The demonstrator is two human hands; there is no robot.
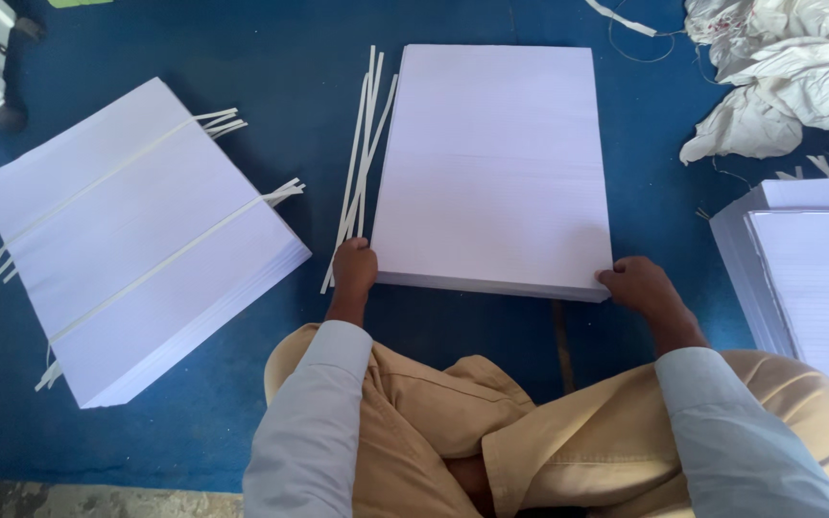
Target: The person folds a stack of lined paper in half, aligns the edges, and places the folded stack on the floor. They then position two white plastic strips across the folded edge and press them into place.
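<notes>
On blue mat (491, 29), hands grip smooth paper stack (493, 163)

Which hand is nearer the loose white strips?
Left. The left hand grips the paper stack right beside the loose strips; the right hand is across at the opposite corner.

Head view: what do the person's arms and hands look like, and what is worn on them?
Both arms wear long, loose, pale grey-blue fabric sleeves that end just above the wrists. The left hand and right hand are bare: no gloves, and no rings, watch or bracelet can be seen. The sleeves are plain, without visible markings.
</notes>
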